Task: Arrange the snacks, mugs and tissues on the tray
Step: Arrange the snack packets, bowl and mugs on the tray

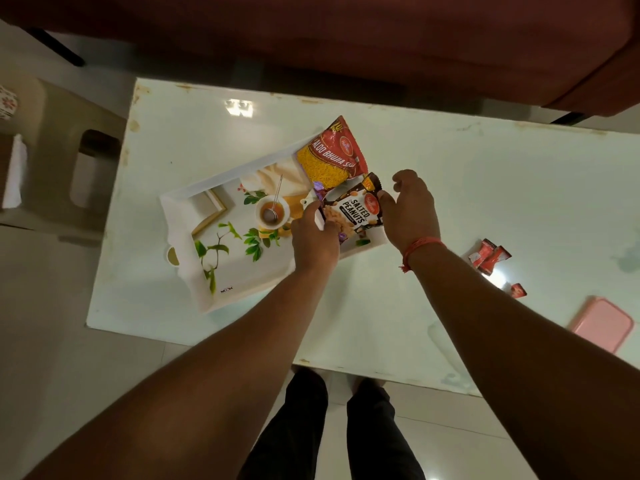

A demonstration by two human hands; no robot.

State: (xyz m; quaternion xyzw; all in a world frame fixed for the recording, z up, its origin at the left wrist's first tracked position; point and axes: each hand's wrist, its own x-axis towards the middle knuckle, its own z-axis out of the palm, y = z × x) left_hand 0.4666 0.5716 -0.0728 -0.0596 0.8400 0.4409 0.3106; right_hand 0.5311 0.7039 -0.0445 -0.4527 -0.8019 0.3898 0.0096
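A white printed tray (180,237) lies on the pale table, left of centre. A red and yellow aloo bhujia packet (329,157) rests across the tray's far right corner. Just below it lies a black salted peanuts packet (356,211) at the tray's right end. My left hand (313,237) pinches the packet's left edge, and my right hand (410,209) pinches its right edge. A purple wrapper peeks out under the peanuts packet. No real mugs or tissues show on the tray; the cup and leaves are its print.
Small red sachets (488,259) lie scattered on the table at the right, with a pink lidded box (604,327) near the right edge. A dark red sofa (346,36) runs behind the table. A beige stool (69,161) with a white cloth (15,174) and a patterned mug (7,105) stand at the left.
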